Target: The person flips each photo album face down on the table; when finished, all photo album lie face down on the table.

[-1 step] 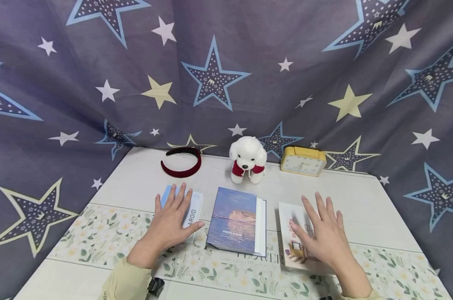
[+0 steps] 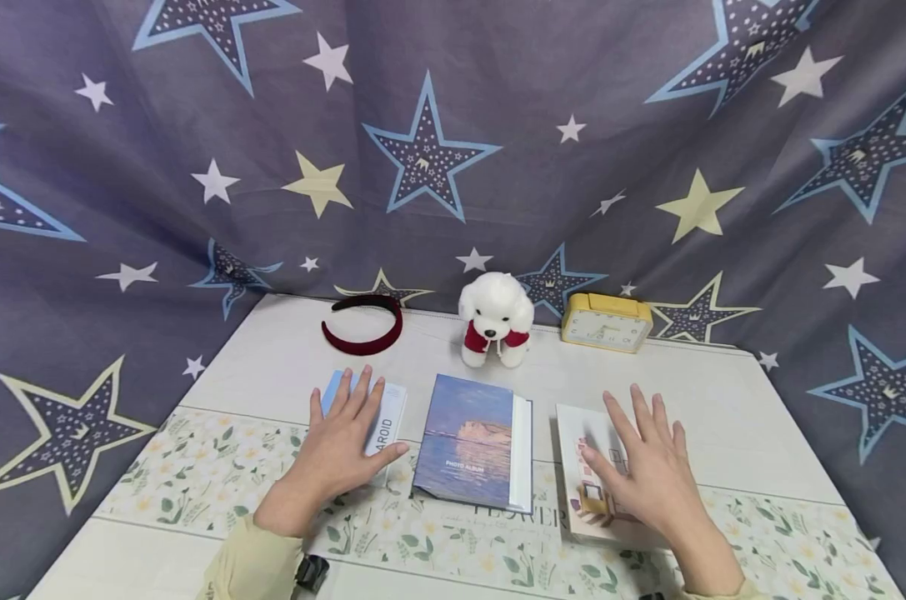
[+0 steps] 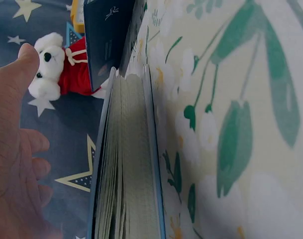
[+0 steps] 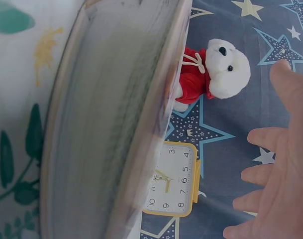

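My left hand (image 2: 331, 457) is spread, palm down, over a light blue and white album (image 2: 394, 410) lettered "AROID", part of which it hides. In the left wrist view a gap shows between this hand and the album's thick page edges (image 3: 126, 164). Over a pale illustrated book (image 2: 573, 433) on the right, my right hand (image 2: 651, 473) also has its fingers spread. The right wrist view shows that book's page block (image 4: 104, 119), with the hand apart from its cover. A blue photo album (image 2: 463, 437) with a painted sea cliff lies between both hands.
Along the back of the table (image 2: 220, 375) are a dark red headband (image 2: 366, 343), a white plush dog (image 2: 496, 304) in red and a yellow alarm clock (image 2: 606, 323). A star-patterned curtain (image 2: 528, 192) hangs right behind them. A floral strip crosses the tabletop.
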Demonstrator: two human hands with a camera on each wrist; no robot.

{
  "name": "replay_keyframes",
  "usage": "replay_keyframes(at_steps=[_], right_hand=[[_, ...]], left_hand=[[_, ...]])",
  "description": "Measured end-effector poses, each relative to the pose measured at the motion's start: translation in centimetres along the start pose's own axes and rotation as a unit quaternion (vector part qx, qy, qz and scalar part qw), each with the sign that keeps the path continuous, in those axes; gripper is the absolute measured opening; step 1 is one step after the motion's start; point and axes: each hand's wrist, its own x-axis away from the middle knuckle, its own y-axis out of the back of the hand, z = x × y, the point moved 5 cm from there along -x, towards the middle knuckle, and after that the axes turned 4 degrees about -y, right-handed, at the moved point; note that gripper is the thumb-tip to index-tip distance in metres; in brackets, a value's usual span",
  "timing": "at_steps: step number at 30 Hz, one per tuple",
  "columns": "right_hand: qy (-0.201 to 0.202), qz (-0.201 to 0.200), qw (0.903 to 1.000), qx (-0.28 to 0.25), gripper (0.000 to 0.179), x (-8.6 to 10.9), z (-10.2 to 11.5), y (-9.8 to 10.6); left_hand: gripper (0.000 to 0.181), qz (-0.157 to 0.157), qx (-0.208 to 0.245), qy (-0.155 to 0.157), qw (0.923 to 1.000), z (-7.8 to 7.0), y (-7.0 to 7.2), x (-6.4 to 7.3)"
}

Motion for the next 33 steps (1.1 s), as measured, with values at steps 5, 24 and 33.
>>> replay_keyframes(at_steps=[5, 24, 33], right_hand=[[0.000, 0.004, 1.0000, -0.002, 0.077, 0.1, 0.0, 0.1], [-0.095, 0.073, 0.9928, 0.002, 0.068, 2.3, -2.2, -0.2], [-0.195, 0.122, 0.9725, -0.032, 0.072, 4.3, -5.1, -0.3]], left_hand=[[0.099, -0.005, 0.009, -0.002, 0.9999, 0.0, -0.2, 0.2], [0.094, 0.035, 0.044, -0.117, 0.9915, -8.4, -0.3, -2.9], [0.093, 0.139, 0.051, -0.206, 0.9674, -17.0, -3.8, -4.3]])
